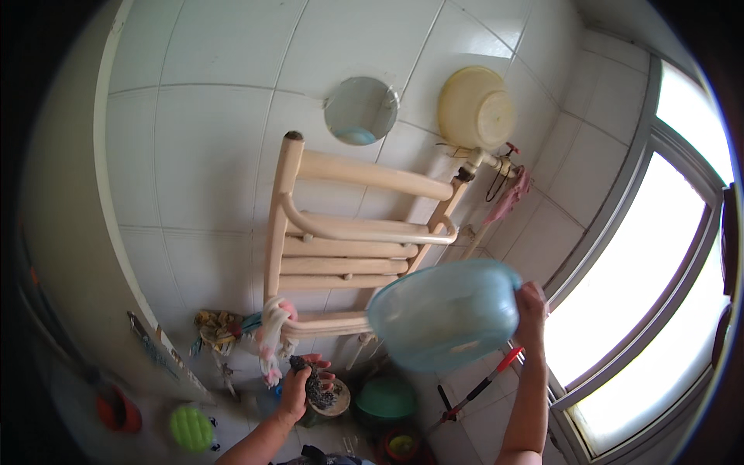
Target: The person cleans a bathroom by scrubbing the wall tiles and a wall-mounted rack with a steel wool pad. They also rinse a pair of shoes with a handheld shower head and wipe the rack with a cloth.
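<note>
My right hand [531, 311] grips the rim of a translucent blue plastic basin [447, 317], raised and tilted in front of the radiator's lower right side. Its outer base faces me, so its inside is hidden. A dark, matted scouring pad, seemingly of steel wool [317, 383], rests in my left hand [299, 386], thumb across it and fingers partly spread. That hand is lower and to the left of the basin, just below a white and pink cloth [273, 340] tied on the radiator's lower left.
A beige towel radiator [349, 264] is mounted on the tiled wall. Above are a round mirror [361, 113] and a yellowish basin [476, 107]. A green basin [386, 397], a green stool [192, 428] and a red-handled tool [479, 386] are low down. A door [75, 232] stands left, a window [633, 267] right.
</note>
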`<act>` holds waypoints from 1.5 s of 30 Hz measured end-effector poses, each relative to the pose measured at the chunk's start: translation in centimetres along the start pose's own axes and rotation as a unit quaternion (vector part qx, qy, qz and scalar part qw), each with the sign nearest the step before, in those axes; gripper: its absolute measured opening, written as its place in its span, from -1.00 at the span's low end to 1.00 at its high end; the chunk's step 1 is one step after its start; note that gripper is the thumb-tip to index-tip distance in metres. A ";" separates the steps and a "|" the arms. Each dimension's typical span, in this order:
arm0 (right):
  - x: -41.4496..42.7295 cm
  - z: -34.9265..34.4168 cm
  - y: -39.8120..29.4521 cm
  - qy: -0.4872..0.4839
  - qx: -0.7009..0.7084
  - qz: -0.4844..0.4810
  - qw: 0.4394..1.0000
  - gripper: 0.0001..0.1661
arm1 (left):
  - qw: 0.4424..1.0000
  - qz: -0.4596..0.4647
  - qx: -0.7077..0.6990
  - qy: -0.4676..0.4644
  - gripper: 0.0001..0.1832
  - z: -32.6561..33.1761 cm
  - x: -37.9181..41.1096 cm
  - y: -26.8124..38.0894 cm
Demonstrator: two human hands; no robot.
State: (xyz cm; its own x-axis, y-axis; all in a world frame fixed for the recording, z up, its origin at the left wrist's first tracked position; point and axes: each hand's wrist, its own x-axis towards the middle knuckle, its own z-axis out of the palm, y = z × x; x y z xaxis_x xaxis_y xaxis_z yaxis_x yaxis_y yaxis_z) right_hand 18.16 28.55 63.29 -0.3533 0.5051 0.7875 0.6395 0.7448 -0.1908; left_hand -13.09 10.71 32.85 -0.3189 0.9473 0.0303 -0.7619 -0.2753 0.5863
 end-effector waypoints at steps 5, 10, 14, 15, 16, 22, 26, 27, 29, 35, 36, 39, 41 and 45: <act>-1.2 2.5 8.8 0.050 0.149 0.122 0.980 -0.86 | 0.989 0.039 0.074 0.121 -0.77 -7.2 -2.9 -0.2; -4.9 7.1 11.3 0.060 0.083 0.101 0.990 -0.86 | 0.974 0.009 0.120 0.191 -0.80 -11.8 -5.6 -0.3; -5.8 14.4 8.4 0.056 0.128 0.117 0.983 -0.87 | 0.964 -0.008 0.150 0.219 -0.81 -12.8 -7.1 0.3; -5.6 16.4 7.0 0.057 0.154 0.129 0.978 -0.87 | 0.962 -0.008 0.160 0.223 -0.81 -13.2 -7.3 0.3; -5.3 18.3 6.3 0.061 0.157 0.124 0.978 -0.88 | 0.960 -0.010 0.169 0.221 -0.81 -13.1 -7.4 0.3; -2.3 25.4 4.7 0.071 0.164 0.072 0.981 -0.87 | 0.959 -0.002 0.178 0.220 -0.83 -11.7 -6.9 -0.7; -0.5 29.0 5.4 0.098 0.158 0.064 0.981 -0.86 | 0.957 -0.016 0.165 0.239 -0.83 -11.7 -7.8 -1.3; 0.0 29.7 5.0 0.088 0.152 0.057 0.983 -0.86 | 0.956 -0.017 0.162 0.245 -0.82 -12.0 -8.1 -1.4; 0.8 30.6 4.5 0.068 0.138 0.042 0.987 -0.87 | 0.953 -0.017 0.159 0.257 -0.83 -12.4 -8.5 -1.6; 1.4 29.0 3.5 -0.100 0.022 0.153 0.983 -0.46 | 0.950 -0.008 0.146 0.275 -0.83 -13.0 -9.4 -2.1; 0.9 27.9 2.6 -0.094 0.048 0.154 0.982 -0.47 | 0.948 -0.007 0.146 0.284 -0.83 -13.3 -9.9 -2.0; -1.6 26.3 2.5 -0.066 0.110 0.066 0.990 -0.36 | 0.939 -0.002 0.150 0.311 -0.82 -14.2 -10.5 -2.5; -3.1 25.3 2.2 -0.096 0.136 -0.010 0.986 -0.27 | 0.937 -0.002 0.147 0.318 -0.82 -14.8 -10.7 -2.9; -3.3 24.6 -1.5 -0.103 0.045 -0.029 0.993 -0.05 | 0.936 -0.004 0.157 0.316 -0.83 -14.8 -10.3 -2.9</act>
State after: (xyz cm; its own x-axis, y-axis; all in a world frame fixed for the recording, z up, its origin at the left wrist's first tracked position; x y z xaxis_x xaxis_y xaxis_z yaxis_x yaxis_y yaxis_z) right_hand 1.58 36.47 46.61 -0.5250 0.5320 0.6643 0.5534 0.8064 -0.2085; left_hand -15.91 -0.71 18.89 -0.6586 0.6363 -0.4017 -0.5945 -0.1128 0.7961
